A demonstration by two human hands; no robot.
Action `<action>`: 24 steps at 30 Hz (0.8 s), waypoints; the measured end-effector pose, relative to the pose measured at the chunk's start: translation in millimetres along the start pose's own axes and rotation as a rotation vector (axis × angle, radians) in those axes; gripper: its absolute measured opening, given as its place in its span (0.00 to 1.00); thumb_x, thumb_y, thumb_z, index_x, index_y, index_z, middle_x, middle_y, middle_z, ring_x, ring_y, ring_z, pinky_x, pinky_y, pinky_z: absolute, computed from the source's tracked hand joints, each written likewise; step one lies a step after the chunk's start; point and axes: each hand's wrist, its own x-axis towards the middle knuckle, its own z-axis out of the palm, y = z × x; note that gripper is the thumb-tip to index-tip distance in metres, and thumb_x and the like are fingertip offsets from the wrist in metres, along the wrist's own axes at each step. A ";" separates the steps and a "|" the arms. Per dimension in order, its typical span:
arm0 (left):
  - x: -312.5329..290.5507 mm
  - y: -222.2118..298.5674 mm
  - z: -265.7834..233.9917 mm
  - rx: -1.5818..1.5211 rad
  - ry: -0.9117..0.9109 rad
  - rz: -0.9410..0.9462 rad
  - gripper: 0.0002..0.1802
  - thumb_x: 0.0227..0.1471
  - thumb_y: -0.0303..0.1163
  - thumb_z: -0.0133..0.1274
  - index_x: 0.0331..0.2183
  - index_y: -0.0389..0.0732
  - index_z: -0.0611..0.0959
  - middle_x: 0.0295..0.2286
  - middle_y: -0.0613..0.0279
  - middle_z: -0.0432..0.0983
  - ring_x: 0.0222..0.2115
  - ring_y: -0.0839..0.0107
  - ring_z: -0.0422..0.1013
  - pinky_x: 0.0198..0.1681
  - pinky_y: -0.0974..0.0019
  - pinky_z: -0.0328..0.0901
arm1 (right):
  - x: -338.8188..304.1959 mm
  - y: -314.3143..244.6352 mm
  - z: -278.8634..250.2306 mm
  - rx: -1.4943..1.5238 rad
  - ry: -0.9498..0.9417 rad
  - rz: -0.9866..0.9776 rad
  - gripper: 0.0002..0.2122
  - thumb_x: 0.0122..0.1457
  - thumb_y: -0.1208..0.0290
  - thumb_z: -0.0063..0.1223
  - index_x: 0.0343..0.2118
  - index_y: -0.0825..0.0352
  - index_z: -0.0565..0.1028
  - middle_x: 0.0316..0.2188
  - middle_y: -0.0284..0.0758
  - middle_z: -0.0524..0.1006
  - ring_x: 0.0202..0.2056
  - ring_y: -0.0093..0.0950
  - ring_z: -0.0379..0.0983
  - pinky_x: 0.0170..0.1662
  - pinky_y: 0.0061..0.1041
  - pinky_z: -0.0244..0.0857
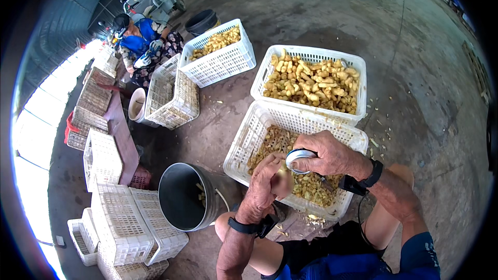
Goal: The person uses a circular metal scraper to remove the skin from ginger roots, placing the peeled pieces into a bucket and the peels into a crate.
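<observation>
My left hand (267, 179) is closed over the near crate, its fingers curled around a pale yellow piece of ginger (283, 166) that is mostly hidden. Close beside it, my right hand (328, 154) grips a round, shiny metal piece with a dark rim (301, 159); its exact kind does not show. Both hands are above a white perforated plastic crate (239, 145) holding yellowish-brown scraps and peelings (314, 191). A small dark tool (327, 183) lies among the scraps below my right hand. Each wrist wears a black strap with a small device.
A white crate of knobby ginger (311, 83) adjoins the near crate's far side. A dark bucket (181, 197) stands left of my knee. Stacked white crates (122, 223) line the left side. Farther back sit another ginger crate (220, 62) and a seated person in blue (137, 44).
</observation>
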 end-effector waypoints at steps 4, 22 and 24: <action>2.3 -0.5 -0.7 -0.182 -0.047 -0.101 0.22 0.63 0.51 0.47 0.37 0.39 0.76 0.19 0.61 0.69 0.11 0.77 0.56 0.13 0.72 0.56 | 1.2 2.6 -2.1 0.022 0.048 0.037 0.15 0.57 0.58 0.64 0.36 0.67 0.77 0.27 0.37 0.76 0.27 0.31 0.75 0.31 0.28 0.67; 14.2 -15.1 4.3 -0.148 -0.068 0.081 0.22 0.63 0.51 0.49 0.37 0.40 0.77 0.17 0.70 0.63 0.14 0.79 0.57 0.18 0.70 0.60 | 0.8 0.5 0.2 0.114 0.049 0.075 0.22 0.59 0.51 0.62 0.35 0.70 0.76 0.26 0.37 0.77 0.27 0.27 0.73 0.31 0.28 0.67; 10.6 -10.2 0.3 -0.189 -0.105 0.097 0.20 0.62 0.49 0.51 0.39 0.39 0.77 0.17 0.70 0.63 0.12 0.80 0.55 0.16 0.71 0.57 | 1.8 1.2 0.3 0.100 0.079 0.041 0.21 0.59 0.51 0.62 0.34 0.70 0.76 0.25 0.36 0.76 0.27 0.26 0.73 0.30 0.28 0.67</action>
